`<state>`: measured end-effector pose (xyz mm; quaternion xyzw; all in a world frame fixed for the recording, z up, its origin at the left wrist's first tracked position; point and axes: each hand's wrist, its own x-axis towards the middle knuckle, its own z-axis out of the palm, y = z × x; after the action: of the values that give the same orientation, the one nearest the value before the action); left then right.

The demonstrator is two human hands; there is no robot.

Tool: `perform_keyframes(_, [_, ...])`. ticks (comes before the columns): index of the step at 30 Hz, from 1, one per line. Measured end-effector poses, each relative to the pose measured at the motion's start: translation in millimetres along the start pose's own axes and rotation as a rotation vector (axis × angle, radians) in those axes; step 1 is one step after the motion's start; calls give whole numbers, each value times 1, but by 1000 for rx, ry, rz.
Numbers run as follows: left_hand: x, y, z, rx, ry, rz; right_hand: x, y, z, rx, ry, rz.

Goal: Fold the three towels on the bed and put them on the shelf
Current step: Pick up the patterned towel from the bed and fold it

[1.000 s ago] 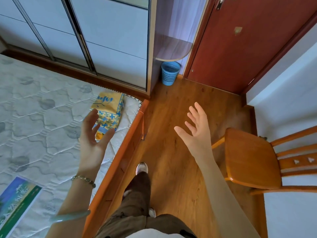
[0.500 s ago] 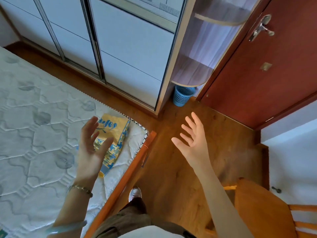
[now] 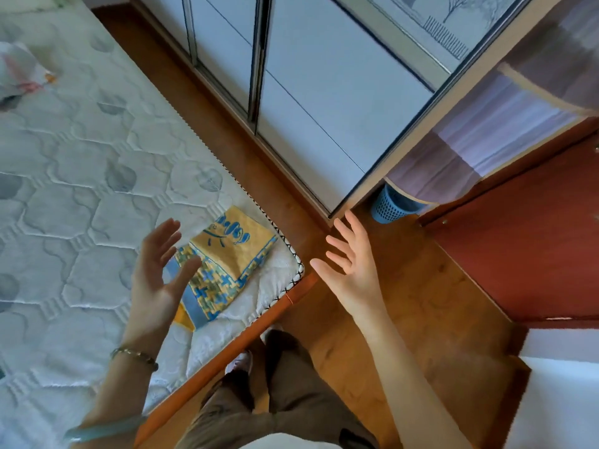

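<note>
A folded yellow and blue towel (image 3: 228, 264) lies at the corner of the bed (image 3: 64, 202), on the white quilted mattress. My left hand (image 3: 157, 280) hovers open just left of the towel, fingers spread, covering its near edge. My right hand (image 3: 351, 267) is open over the wooden floor, right of the bed corner, holding nothing. A curved corner shelf (image 3: 453, 176) beside the wardrobe shows at the upper right, with another shelf board above it. A pale crumpled cloth (image 3: 19, 72) lies at the far left of the bed.
Sliding wardrobe doors (image 3: 308, 85) run along the far side of the bed. A blue mesh bin (image 3: 390, 207) stands on the floor under the shelf. A red-brown door (image 3: 531, 247) is at the right. My legs and shoes stand by the orange bed frame (image 3: 227, 345).
The view has swung left and up: the chair has left the frame and the wardrobe fills more of it. Both hands stay open and raised, now nearer the towel.
</note>
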<state>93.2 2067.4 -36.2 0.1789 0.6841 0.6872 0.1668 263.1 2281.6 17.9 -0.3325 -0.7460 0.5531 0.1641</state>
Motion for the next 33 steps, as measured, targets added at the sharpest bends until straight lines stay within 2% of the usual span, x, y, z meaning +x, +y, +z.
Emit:
perform_keyframes(9, [6,-3,27,42,278,-63,88,7,15,-33,-340,-55])
perform_keyframes(18, [5,-5,40,138,465,-121,136,21,48,-52,-613,-65])
perform_keyframes(24, [-7,-27,31,183,545,-198,148,43,75,-79,-671,-76])
perform_keyframes(33, [0,-143,5,246,450,-456,183,140,147,-239,-659,-20])
